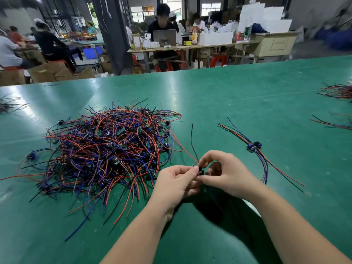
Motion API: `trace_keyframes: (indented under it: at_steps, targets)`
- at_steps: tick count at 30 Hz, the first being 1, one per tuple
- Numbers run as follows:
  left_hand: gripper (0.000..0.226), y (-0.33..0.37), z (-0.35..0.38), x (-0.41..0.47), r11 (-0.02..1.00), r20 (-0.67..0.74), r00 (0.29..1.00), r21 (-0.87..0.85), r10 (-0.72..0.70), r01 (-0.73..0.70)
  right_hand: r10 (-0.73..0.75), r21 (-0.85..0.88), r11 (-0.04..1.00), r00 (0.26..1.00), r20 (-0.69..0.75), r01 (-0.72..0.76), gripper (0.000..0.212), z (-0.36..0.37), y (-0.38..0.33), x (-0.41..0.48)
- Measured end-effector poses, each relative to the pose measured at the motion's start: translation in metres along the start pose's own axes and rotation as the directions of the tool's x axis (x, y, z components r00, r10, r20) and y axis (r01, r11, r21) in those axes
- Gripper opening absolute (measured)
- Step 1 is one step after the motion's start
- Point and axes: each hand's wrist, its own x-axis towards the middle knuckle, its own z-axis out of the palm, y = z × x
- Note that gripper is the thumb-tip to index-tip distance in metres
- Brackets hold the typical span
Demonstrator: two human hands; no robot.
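Across the green surface [247, 92], left of centre, sprawls a big tangled pile [106, 149] of red, blue and black wired parts, apparently unsorted. Right of centre lies a small straightened bundle [254, 147], seemingly finished. Low in the middle, the left hand [175, 180] and right hand [226, 174] meet, each grip pinching one small black part [200, 169] with trailing leads. Most of the work looks left to do.

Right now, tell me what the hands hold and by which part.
The left hand and right hand both pinch one small black component by its body, between the fingertips. Its black wire sticks up free.
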Motion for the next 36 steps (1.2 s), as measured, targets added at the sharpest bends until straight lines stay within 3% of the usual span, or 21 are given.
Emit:
trace_keyframes:
  at_steps: [4,8,11,13,14,16,18,19,21,24,27,29,33,34,36]
  targets:
    - [0.012,0.000,0.005,-0.001,0.999,0.049,0.998,0.011,0.031,-0.031,0.031,-0.076,0.996,0.964,-0.264,-0.053,0.019,-0.006,0.009,0.007]
    - [0.010,-0.001,0.006,-0.002,0.996,0.022,0.997,0.044,0.077,-0.078,-0.022,-0.308,0.933,0.823,-0.567,-0.187,0.015,-0.034,0.024,0.011]
    - [0.012,-0.001,0.004,-0.001,0.980,-0.061,0.986,0.132,0.156,-0.147,0.054,-0.416,0.821,0.778,-0.626,-0.391,0.012,-0.057,0.042,0.010]
    - [0.019,-0.001,-0.001,0.001,0.922,-0.126,0.946,0.296,0.298,-0.251,0.156,-0.443,0.740,0.770,-0.619,-0.506,0.017,-0.062,0.049,0.010]
    - [0.021,-0.001,-0.005,0.002,0.844,-0.144,0.901,0.436,0.409,-0.313,0.181,-0.464,0.703,0.767,-0.616,-0.539,0.019,-0.061,0.050,0.010]
    - [0.024,-0.002,-0.014,0.002,0.576,-0.111,0.771,0.732,0.627,-0.364,0.200,-0.524,0.622,0.766,-0.611,-0.581,0.022,-0.059,0.048,0.009]
    - [0.026,-0.003,-0.022,0.004,0.309,-0.069,0.678,0.920,0.732,-0.241,0.250,-0.582,0.526,0.767,-0.591,-0.620,0.027,-0.056,0.045,0.008]
    - [0.028,-0.004,-0.025,0.004,0.215,-0.075,0.685,0.969,0.725,-0.122,0.276,-0.602,0.482,0.763,-0.585,-0.636,0.029,-0.055,0.044,0.008]
    - [0.032,-0.005,-0.032,0.004,0.046,-0.106,0.763,0.994,0.638,0.099,0.270,-0.607,0.455,0.751,-0.603,-0.651,0.032,-0.053,0.040,0.007]
    - [0.031,-0.006,-0.039,0.008,-0.112,-0.098,0.824,0.975,0.558,0.192,0.138,-0.556,0.572,0.739,-0.659,-0.603,0.037,-0.047,0.033,0.007]
    - [0.023,-0.004,-0.040,0.011,-0.142,-0.096,0.810,0.966,0.579,0.216,0.045,-0.533,0.689,0.762,-0.645,-0.492,0.037,-0.037,0.027,0.007]
    - [0.019,-0.003,-0.043,0.012,-0.135,-0.112,0.798,0.962,0.592,0.235,0.029,-0.545,0.715,0.797,-0.604,-0.439,0.033,-0.030,0.025,0.007]
    - [0.019,0.000,-0.045,0.015,-0.070,-0.126,0.788,0.975,0.602,0.209,-0.042,-0.537,0.781,0.831,-0.554,-0.319,0.024,-0.020,0.021,0.008]
    - [0.016,0.002,-0.043,0.014,-0.016,-0.097,0.756,0.990,0.647,0.141,-0.057,-0.486,0.834,0.836,-0.545,-0.260,0.022,-0.018,0.017,0.008]
    - [0.007,0.006,-0.036,0.010,0.152,-0.021,0.647,0.977,0.762,-0.147,0.011,-0.263,0.954,0.889,-0.458,-0.147,0.020,-0.013,0.008,0.005]
